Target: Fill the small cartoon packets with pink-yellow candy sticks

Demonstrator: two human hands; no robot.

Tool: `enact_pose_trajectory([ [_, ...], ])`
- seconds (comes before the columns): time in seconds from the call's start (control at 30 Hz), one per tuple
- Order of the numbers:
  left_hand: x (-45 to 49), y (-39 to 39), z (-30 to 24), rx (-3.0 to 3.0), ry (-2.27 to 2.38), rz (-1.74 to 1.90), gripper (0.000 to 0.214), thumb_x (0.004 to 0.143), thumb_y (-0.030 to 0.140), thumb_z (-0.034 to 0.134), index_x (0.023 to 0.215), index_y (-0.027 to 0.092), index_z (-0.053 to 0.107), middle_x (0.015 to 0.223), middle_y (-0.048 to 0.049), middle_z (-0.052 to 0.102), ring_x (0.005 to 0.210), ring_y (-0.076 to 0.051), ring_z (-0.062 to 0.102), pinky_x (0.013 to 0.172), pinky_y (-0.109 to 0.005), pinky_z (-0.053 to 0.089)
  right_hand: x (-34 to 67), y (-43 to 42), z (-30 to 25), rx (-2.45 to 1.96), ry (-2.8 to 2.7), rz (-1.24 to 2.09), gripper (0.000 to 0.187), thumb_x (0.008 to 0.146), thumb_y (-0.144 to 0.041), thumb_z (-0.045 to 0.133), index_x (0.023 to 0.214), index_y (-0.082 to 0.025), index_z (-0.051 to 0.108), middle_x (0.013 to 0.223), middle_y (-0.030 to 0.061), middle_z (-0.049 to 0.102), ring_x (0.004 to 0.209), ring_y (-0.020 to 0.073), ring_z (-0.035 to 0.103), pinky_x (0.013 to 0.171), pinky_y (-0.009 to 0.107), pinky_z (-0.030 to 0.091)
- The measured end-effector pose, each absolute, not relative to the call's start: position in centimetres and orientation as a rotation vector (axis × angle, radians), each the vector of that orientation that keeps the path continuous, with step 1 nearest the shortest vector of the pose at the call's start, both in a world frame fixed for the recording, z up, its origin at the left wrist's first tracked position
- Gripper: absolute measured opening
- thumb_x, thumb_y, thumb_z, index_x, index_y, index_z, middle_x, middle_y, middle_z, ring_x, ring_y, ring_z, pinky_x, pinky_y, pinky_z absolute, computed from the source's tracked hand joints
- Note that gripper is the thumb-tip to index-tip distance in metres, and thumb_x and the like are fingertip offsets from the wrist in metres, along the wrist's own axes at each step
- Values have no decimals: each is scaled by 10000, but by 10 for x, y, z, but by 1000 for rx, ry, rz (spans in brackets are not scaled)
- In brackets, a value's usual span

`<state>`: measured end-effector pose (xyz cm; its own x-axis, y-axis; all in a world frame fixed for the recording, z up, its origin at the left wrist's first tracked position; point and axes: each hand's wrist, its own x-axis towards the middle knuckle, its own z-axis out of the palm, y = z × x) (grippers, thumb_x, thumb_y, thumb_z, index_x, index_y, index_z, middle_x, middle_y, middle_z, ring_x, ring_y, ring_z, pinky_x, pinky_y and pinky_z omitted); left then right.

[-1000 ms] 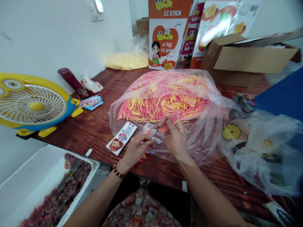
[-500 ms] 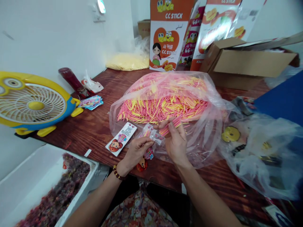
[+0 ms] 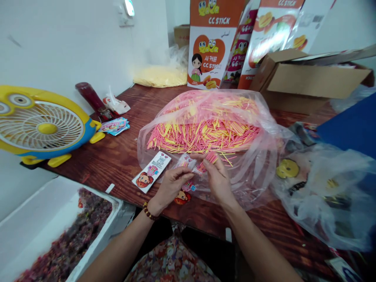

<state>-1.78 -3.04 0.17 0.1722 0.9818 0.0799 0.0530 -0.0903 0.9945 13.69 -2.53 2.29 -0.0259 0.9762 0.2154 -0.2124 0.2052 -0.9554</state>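
Note:
My left hand [image 3: 172, 186] pinches the edge of a small clear printed packet [image 3: 201, 168]. My right hand [image 3: 219, 182] is closed on a bundle of thin pink and yellow sticks [image 3: 210, 158], whose lower ends are at the packet, seemingly inside its mouth. Close behind my left fingers lies another clear packet with sticks showing in it [image 3: 185, 160]. Beyond both hands, a heap of loose pink and yellow sticks [image 3: 202, 135] spills from a large clear plastic bag [image 3: 249, 184]. A stack of printed cards [image 3: 151, 172] lies left of my left hand. Under my left wrist shows a red-haired cartoon print [image 3: 182, 197].
A yellow and blue fan [image 3: 47, 127] stands at the left, above a white foam box [image 3: 117, 205] with dark reddish contents. CC Stick cartons [image 3: 211, 51] and an open cardboard box [image 3: 317, 80] stand behind. A filled plastic bag [image 3: 326, 196] sits on the right.
My right hand has brought the stick bundle down against the packet, and the bundle is more upright. My left hand keeps its pinch. The view has shifted slightly.

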Motion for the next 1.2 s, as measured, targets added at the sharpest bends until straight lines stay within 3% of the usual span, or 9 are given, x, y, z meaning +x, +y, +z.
enact_pose_trajectory([
  [0.13,-15,-24,1,1226,1019,1113,185,801,337,723,838,159,757,777,-16,714,722,-136,595,721,-241,470,148,-20,26,-915,-1334,1244,204,927,-323,580,1115,-263,632,1194,41,699,1119,210,636,1010,398,484],
  [0.3,-12,-21,2,1114,959,1171,196,778,351,756,809,158,745,772,-7,701,715,-123,599,702,-229,479,157,-14,36,-908,-1405,1087,427,960,-323,532,1378,-334,445,1326,44,636,1160,198,631,977,401,518],
  [0.43,-12,-19,5,1029,959,1219,221,733,356,796,800,152,745,740,2,693,662,-107,586,658,-220,481,164,-13,39,-1048,-1779,788,299,982,-299,497,1255,-287,617,1255,45,679,1153,200,626,1042,402,463],
  [0.57,-13,-17,8,894,914,1263,253,665,364,843,769,154,746,710,13,687,632,-96,579,650,-218,481,169,-16,37,-1011,-1894,795,325,958,-279,534,1269,-271,628,1263,60,677,1171,214,619,1041,408,460],
  [0.67,-15,-17,8,863,887,1257,244,686,371,829,789,160,763,728,6,701,641,-100,587,655,-224,479,173,-17,38,-1043,-1728,910,287,921,-300,603,1203,-272,648,1162,49,709,1064,205,657,903,356,523],
  [0.8,-18,-17,9,902,911,1276,227,703,357,816,842,179,791,798,-16,743,706,-133,630,714,-257,502,174,-19,49,-1072,-1752,869,86,890,-295,644,890,-235,705,842,8,711,795,174,649,752,303,500],
  [1.03,-25,-19,19,1172,1001,1352,162,780,313,755,895,215,810,967,-41,779,922,-200,679,882,-315,510,174,-10,68,-1033,-1868,770,145,893,-293,626,793,-219,700,761,3,687,719,165,617,684,288,449],
  [1.2,-23,-19,24,1175,1030,1375,145,777,296,751,877,210,811,934,-37,785,890,-195,681,880,-325,511,171,-5,68,-1045,-1799,791,156,866,-293,643,740,-209,681,701,-8,652,657,145,577,625,272,423],
])
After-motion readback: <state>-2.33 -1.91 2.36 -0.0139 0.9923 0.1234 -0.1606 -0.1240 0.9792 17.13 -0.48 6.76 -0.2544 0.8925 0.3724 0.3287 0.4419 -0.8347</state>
